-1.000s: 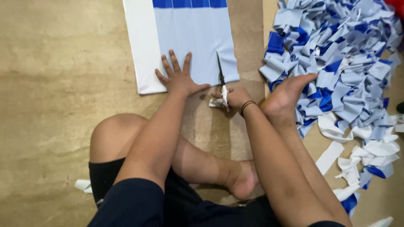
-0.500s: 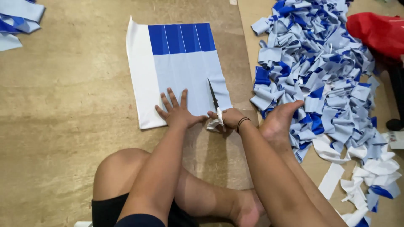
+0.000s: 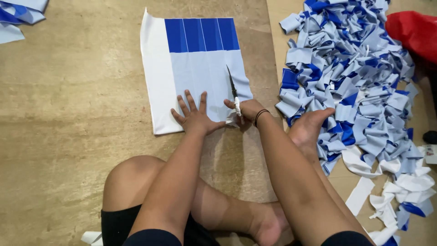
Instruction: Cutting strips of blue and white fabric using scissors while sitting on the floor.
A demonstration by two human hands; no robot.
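The left hand is laid flat with fingers spread wide on the near edge of a piece of fabric, pressing it to the floor. Just to its right, the right hand is closed around the handles of a pair of scissors, and a dark band is worn on that wrist. The blades are pointed away from the person and appear narrowly parted or closed; which cannot be told. They lie over the fabric's right part, near its right edge.

The fabric is spread flat on the tan floor, far of both hands. It is white along its left strip, pale blue in the middle and near part, and deep blue across the far band.

To the right, a large heap of cut strips in white, pale blue and deep blue is piled on the floor, and a bare foot is rested against its near left edge. A red object is seen at the far right, beyond the heap. More folded blue and white cloth is lying at the far left corner.
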